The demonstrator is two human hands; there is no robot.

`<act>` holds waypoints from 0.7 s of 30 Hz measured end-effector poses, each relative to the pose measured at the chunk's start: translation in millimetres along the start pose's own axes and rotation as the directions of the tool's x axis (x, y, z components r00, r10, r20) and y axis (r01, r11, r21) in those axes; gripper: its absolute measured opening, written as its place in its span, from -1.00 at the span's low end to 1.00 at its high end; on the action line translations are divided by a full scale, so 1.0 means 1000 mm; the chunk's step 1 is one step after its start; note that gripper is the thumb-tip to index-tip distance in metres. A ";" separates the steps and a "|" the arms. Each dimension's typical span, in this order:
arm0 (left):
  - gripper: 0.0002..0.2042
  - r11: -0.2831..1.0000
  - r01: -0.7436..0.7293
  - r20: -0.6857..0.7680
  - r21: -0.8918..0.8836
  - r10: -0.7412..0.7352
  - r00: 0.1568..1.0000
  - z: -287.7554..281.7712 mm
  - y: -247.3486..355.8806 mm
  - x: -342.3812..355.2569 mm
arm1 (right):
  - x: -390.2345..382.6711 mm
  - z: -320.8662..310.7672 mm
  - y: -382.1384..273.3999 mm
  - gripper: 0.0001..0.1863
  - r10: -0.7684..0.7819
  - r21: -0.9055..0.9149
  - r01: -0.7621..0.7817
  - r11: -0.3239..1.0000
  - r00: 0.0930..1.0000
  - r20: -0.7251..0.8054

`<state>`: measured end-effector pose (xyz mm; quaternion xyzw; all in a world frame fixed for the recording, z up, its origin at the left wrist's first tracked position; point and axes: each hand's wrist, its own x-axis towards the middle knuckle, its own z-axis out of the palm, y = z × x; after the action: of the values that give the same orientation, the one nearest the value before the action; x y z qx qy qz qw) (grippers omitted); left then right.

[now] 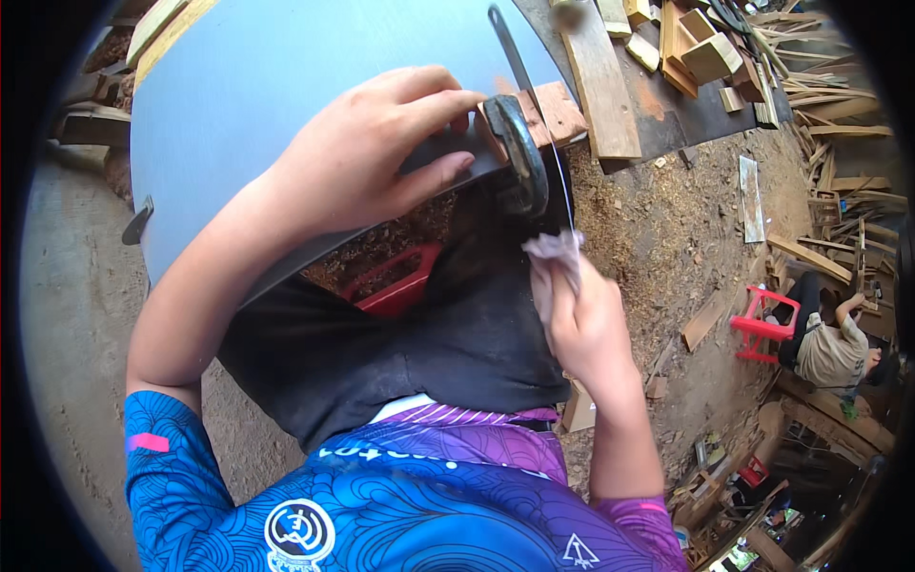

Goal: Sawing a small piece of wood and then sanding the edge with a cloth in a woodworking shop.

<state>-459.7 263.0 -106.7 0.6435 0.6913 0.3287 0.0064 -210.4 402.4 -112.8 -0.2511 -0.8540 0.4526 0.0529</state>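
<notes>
A reddish-brown wooden block (pixel 564 112) lies at the right edge of a blue-grey sheet-topped table (pixel 257 86). Over it, at that edge, sits a dark metal C-clamp (pixel 518 143). A long, thin saw blade (pixel 516 55) crosses the block, running from beyond it back toward me. My right hand (pixel 583 319) is closed round the blade's near end, which is wrapped in a pale cloth (pixel 553 255). My left hand (pixel 381 143) rests over the table with thumb and fingers apart; its index fingertip is at the block's left end, beside the clamp.
Wood offcuts and a plank (pixel 602 91) lie on a dark surface at the back right. Sawdust covers the ground. Part of a red stool (pixel 396 296) shows beneath me. At far right another person (pixel 834 348) is near a red stool (pixel 760 324) and piled wood strips.
</notes>
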 end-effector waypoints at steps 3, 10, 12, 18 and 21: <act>-0.61 1.000 0.016 0.027 -0.007 -0.016 1.000 0.002 0.003 0.005 | 0.000 -0.004 0.010 -0.82 0.055 0.012 -0.056 0.998 0.998 0.032; -0.61 1.000 0.002 -0.004 -0.003 -0.002 1.000 0.003 0.005 -0.002 | 0.039 0.002 -0.010 -0.81 -0.086 -0.139 0.083 0.987 0.996 -0.015; -0.59 1.000 0.009 0.001 0.008 -0.009 1.000 0.004 0.001 -0.004 | 0.010 0.005 0.002 -0.81 -0.125 -0.073 0.122 0.990 0.991 -0.047; -0.59 1.000 0.016 0.013 -0.013 -0.016 1.000 0.002 -0.003 0.008 | 0.020 -0.025 -0.024 -0.82 0.060 -0.062 -0.055 0.997 0.994 0.087; -0.57 1.000 0.007 -0.016 -0.006 -0.007 1.000 -0.008 -0.001 0.008 | 0.065 -0.021 -0.038 -0.82 -0.063 -0.200 0.080 0.977 0.994 0.089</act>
<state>-465.2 267.1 -97.3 0.6384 0.6926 0.3359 0.0041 -274.6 431.3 -78.7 -0.2056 -0.9057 0.3706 0.0081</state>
